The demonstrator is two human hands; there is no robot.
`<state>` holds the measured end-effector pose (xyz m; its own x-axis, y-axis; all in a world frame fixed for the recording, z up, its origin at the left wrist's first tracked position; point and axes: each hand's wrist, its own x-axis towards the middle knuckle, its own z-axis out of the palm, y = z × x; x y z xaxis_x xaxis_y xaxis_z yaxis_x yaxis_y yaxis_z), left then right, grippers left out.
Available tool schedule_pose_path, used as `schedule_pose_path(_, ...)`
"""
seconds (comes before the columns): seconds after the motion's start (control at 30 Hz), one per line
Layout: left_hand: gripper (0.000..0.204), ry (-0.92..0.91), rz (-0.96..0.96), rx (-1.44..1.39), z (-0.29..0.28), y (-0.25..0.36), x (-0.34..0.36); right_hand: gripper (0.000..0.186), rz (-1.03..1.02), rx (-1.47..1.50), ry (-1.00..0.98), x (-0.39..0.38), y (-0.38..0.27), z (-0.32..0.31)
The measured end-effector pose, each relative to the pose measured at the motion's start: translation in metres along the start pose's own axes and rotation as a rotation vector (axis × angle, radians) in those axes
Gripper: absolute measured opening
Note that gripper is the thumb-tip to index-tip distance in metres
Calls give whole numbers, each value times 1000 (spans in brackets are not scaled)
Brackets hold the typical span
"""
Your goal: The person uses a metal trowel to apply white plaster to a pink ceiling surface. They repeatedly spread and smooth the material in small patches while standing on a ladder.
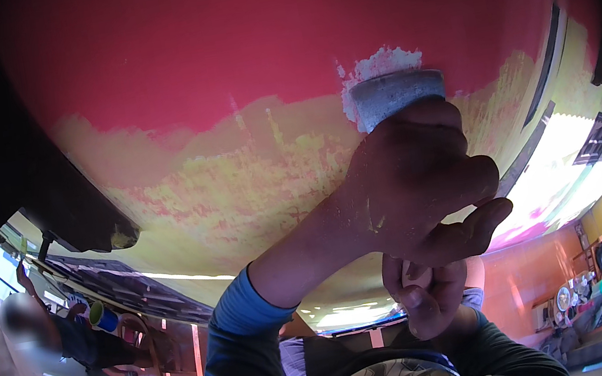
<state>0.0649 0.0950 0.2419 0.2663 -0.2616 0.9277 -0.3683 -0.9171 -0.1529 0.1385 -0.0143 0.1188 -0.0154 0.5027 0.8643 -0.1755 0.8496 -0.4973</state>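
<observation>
My left hand (417,177), coming from the lower left in a blue sleeve, is closed around a wide grey putty blade (396,94), its little finger partly lifted. The blade rests against a large painted surface (231,42), pink above and patchy pale yellow below. Lumpy white filler (383,61) shows along the blade's top edge and left side. Just below, my right hand (432,297) is curled around something pale; whether it is the tool's handle is hidden.
A dark beam (86,222) borders the surface at left. Another person (81,341) is at lower left, near a green-and-blue bucket (103,318). Assorted household items (578,294) stand along an orange wall (520,275) at lower right. A barred window (596,139) is at right.
</observation>
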Motion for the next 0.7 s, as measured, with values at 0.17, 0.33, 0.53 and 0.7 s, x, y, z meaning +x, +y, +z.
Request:
schedule_pose_path(0.17,23,12,-48,26,-4,14,16,25,98,52,76,1,-8,7)
schedule_pose_path(0.33,21,189,843,255,-22,3,32,45,85,254,189,0,-3,7)
schedule_pose_path(0.53,24,83,723,309,-43,-16,-9,41,56,271,48,-10,1,1)
schedule_pose_path(0.7,28,183,700,197,-30,3,25,38,144,228,266,-3,-12,12)
